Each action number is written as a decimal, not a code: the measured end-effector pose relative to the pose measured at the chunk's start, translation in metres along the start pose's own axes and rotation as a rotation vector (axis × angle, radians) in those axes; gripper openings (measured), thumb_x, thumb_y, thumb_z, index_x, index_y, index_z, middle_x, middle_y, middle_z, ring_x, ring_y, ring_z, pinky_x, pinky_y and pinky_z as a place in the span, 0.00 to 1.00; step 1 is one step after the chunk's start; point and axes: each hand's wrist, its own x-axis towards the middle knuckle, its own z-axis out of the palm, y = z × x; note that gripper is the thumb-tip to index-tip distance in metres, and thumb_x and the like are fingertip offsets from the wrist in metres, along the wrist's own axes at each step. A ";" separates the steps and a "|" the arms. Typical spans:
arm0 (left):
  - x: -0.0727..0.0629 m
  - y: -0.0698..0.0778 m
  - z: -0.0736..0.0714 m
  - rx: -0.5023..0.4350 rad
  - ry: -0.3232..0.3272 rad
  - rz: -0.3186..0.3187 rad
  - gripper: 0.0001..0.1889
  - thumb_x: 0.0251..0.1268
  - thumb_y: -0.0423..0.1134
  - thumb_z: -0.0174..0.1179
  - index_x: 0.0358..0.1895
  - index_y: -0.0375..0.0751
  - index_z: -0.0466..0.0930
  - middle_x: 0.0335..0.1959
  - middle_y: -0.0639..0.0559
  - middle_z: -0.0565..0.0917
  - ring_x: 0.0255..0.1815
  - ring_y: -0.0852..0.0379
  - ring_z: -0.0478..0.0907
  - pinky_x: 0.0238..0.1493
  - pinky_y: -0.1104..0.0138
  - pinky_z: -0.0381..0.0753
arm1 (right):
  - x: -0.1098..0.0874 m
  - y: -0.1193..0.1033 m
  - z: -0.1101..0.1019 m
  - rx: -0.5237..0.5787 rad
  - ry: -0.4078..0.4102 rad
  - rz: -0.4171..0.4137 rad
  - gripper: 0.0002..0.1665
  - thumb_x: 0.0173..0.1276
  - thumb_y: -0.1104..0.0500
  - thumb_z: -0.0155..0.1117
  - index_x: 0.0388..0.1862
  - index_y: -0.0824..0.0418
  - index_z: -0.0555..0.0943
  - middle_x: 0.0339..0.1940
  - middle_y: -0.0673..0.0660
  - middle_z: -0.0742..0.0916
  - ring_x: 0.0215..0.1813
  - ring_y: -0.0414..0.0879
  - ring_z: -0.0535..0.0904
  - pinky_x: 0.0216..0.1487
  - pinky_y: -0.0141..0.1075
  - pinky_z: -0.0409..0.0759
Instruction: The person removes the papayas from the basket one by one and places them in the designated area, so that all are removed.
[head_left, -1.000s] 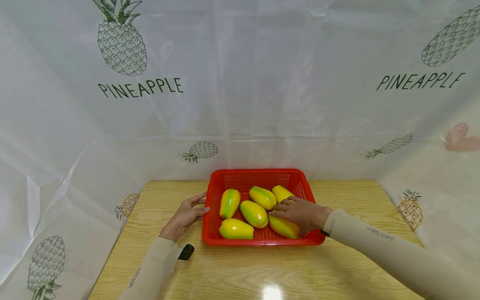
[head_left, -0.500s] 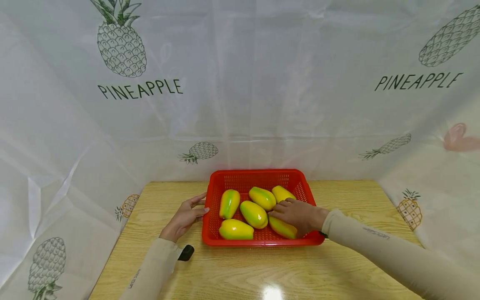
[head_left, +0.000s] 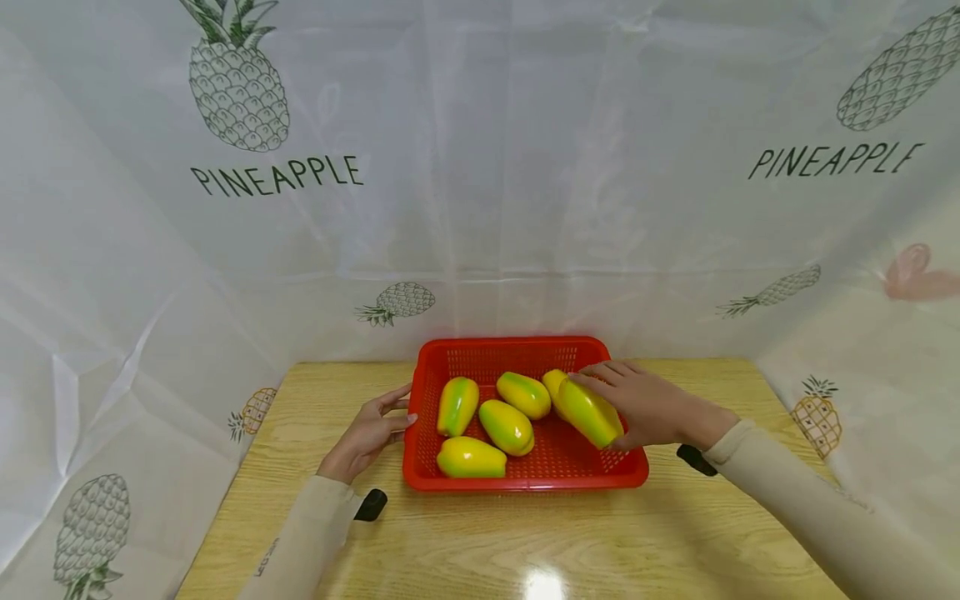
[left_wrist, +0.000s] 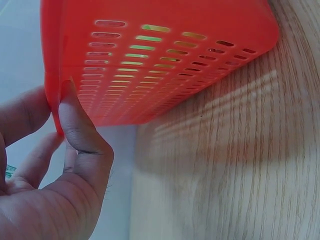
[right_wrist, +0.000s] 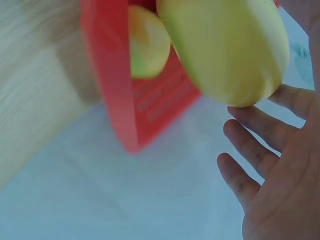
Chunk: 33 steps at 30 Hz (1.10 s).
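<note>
My left hand point(head_left: 369, 433) pinches the left rim of a red plastic basket point(head_left: 525, 483). In the left wrist view, the thumb point(left_wrist: 82, 122) lies on the outer side of that rim and the fingers on the other. At the basket's right side, my right hand point(head_left: 656, 407) grips a yellow-green papaya point(head_left: 591, 414) between thumb and fingers, raised and tilted over the right wall. The right wrist view shows this papaya point(right_wrist: 225, 50) large, with fingertips at its end. Partly behind it in the head view lies another papaya point(head_left: 553, 383).
Several more papayas, among them one at the front left point(head_left: 471, 458) and one in the middle point(head_left: 507, 427), lie in the basket. It stands on a wooden table point(head_left: 465, 542) against a white pineapple-print sheet point(head_left: 510, 208), which also rises at both sides.
My right hand has lifted the front-right papaya off the basket's floor and moved it up and to the right. The left hand and the basket have stayed in place.
</note>
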 end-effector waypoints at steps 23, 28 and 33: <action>-0.002 0.002 -0.001 0.000 -0.003 -0.001 0.35 0.76 0.27 0.61 0.83 0.39 0.62 0.70 0.33 0.70 0.44 0.56 0.82 0.47 0.66 0.86 | -0.067 0.058 -0.012 -0.063 0.239 0.092 0.67 0.42 0.46 0.93 0.78 0.65 0.67 0.70 0.64 0.77 0.67 0.65 0.72 0.64 0.66 0.72; -0.001 0.000 0.000 0.005 -0.003 -0.003 0.35 0.76 0.27 0.61 0.83 0.39 0.62 0.70 0.33 0.70 0.44 0.55 0.82 0.47 0.66 0.86 | -0.074 0.063 -0.006 -0.085 0.238 0.115 0.68 0.42 0.46 0.94 0.77 0.66 0.67 0.69 0.64 0.77 0.67 0.65 0.72 0.64 0.66 0.72; 0.002 -0.001 0.000 0.000 0.008 -0.013 0.35 0.75 0.27 0.61 0.82 0.41 0.64 0.69 0.34 0.71 0.44 0.55 0.82 0.47 0.66 0.87 | -0.079 0.068 0.001 -0.103 0.244 0.124 0.66 0.41 0.46 0.94 0.75 0.68 0.69 0.66 0.65 0.80 0.64 0.66 0.74 0.62 0.66 0.73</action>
